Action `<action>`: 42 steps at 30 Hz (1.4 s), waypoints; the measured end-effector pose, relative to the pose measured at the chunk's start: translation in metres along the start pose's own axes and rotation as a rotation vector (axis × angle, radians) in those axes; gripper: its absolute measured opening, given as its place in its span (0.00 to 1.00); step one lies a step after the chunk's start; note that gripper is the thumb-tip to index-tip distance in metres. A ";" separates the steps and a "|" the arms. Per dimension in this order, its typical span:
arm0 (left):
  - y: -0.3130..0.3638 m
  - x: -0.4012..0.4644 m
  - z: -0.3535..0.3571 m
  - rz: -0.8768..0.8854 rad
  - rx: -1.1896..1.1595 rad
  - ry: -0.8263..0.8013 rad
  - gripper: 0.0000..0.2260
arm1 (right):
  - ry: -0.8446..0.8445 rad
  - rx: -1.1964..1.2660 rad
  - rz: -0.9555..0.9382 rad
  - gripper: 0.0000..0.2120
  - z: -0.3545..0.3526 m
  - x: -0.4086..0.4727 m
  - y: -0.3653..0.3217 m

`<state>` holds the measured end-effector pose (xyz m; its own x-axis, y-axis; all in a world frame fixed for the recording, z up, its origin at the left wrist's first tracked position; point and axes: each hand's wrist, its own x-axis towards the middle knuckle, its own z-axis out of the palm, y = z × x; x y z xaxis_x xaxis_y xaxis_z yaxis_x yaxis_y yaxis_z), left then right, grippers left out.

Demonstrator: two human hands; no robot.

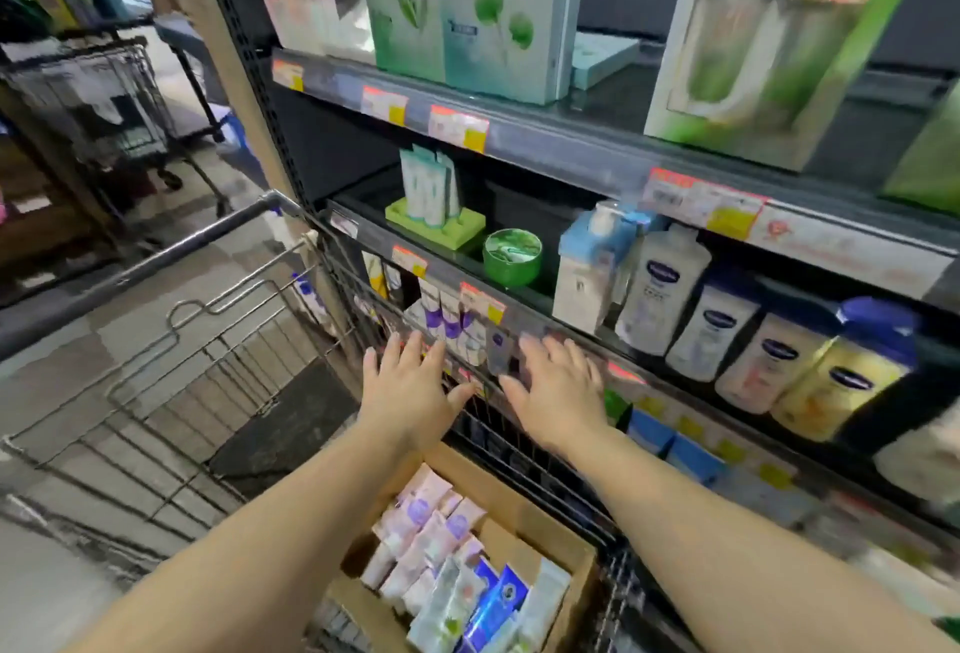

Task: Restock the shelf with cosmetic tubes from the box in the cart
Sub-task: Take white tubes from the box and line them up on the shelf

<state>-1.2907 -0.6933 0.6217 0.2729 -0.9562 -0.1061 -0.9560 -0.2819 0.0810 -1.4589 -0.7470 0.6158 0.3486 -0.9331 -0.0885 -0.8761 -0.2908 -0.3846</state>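
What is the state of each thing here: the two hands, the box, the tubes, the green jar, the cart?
Left hand: open, fingers spread, holding nothing.
Right hand: open, fingers spread, holding nothing.
Cardboard box: open, in the cart, partly full.
Tubes in box: lying packed together.
Tubes on shelf: standing upright.
Green jar: closed, upright.
Cart: stands against the shelf unit.

Two bare forearms enter from the bottom edge, one from about 7 o'clock and one from about 5 o'clock, with no sleeve, watch or bracelet visible on either. The left hand (410, 387) and the right hand (558, 395) are ungloved and show no rings. The fingernails (370, 354) are short, rounded and pale. Motion blur softens the fingertips, so finer detail cannot be told.
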 end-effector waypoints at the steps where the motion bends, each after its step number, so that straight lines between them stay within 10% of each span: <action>1: -0.007 0.011 0.011 0.036 -0.002 -0.011 0.33 | 0.002 0.007 0.049 0.28 0.012 0.001 0.000; 12: -0.051 0.020 0.207 0.238 0.000 -0.345 0.29 | -0.220 0.037 0.401 0.26 0.162 -0.036 0.053; 22: -0.043 -0.046 0.344 0.008 -0.122 -0.637 0.19 | -0.442 0.085 0.459 0.27 0.269 -0.068 0.084; 37: -0.046 0.005 0.293 -0.180 -0.994 -0.823 0.10 | -0.601 0.446 0.580 0.38 0.266 -0.058 0.079; 42: -0.051 0.025 0.264 -0.164 -1.231 -0.950 0.11 | -0.604 0.642 0.576 0.20 0.254 -0.046 0.072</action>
<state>-1.2636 -0.6823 0.3529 -0.2583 -0.6448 -0.7194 -0.1212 -0.7171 0.6863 -1.4535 -0.6717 0.3583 0.1982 -0.5825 -0.7883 -0.6826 0.4951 -0.5375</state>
